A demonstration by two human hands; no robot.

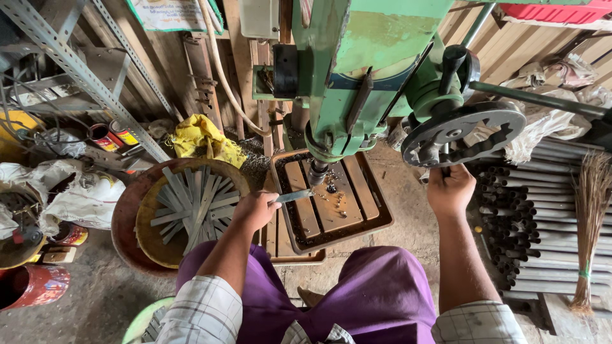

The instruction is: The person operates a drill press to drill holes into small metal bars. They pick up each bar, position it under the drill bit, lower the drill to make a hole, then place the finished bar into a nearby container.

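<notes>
I sit at a green drill press (363, 76) with its bit (317, 171) above a rusty slotted work table (331, 204). My left hand (256, 210) grips a flat grey metal strip (294, 196) and holds its far end on the table just below the bit. My right hand (450, 190) is closed around a handle under the round feed wheel (460, 132) on the machine's right side. Metal chips lie on the table near the strip's tip.
A round rusty pan (137, 204) holding several more flat strips (194, 204) sits at my left. Grey metal tubes (548, 216) are stacked on the right beside a broom (590, 229). Yellow cloth (201, 140), tins and sacks crowd the back left.
</notes>
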